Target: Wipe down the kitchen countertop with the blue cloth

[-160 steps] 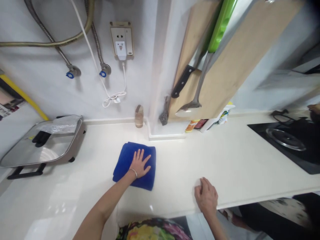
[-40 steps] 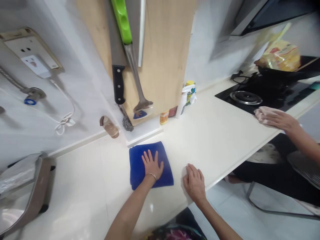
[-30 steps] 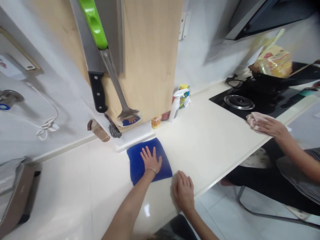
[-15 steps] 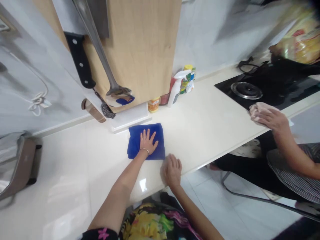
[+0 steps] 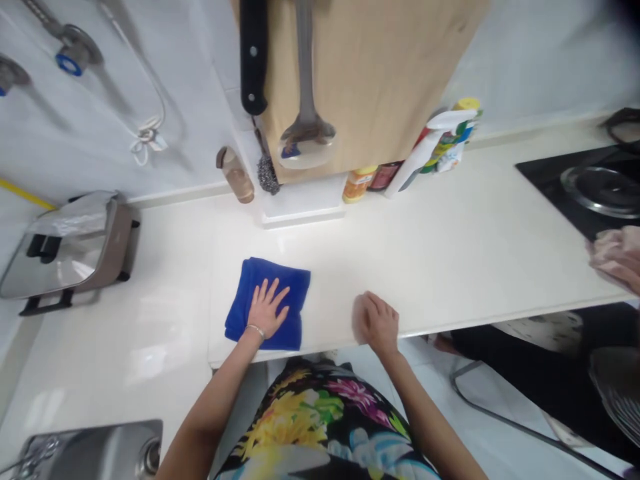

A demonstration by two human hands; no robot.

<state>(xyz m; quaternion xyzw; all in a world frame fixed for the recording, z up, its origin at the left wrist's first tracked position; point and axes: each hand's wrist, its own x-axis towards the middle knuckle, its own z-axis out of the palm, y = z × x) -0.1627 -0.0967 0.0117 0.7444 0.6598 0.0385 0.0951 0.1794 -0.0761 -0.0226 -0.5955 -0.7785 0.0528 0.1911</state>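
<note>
My left hand [image 5: 267, 310] lies flat with spread fingers on a folded blue cloth [image 5: 290, 287]. The cloth rests on the white countertop [image 5: 430, 253], its lower edge close to the counter's front edge. A thin bracelet circles my left wrist. To the right of the cloth and apart from it, my right hand [image 5: 381, 321] rests at the counter's front edge. Its fingers are curled in and no object shows in them.
Behind the cloth stand a brown bottle [image 5: 236, 177], a spray bottle [image 5: 425, 153], a hanging metal scrubber [image 5: 267, 175] and a ladle [image 5: 307, 130]. An electric pan [image 5: 107, 247] sits left, a sink [image 5: 90, 453] lower left. A co-worker's hand holds a pale cloth [image 5: 617, 253] beside the cooktop [image 5: 565, 193].
My left hand has slid the blue cloth from beside the wall ledge toward the front edge and left. My right hand stays on the edge. The view has turned left, bringing in the sink.
</note>
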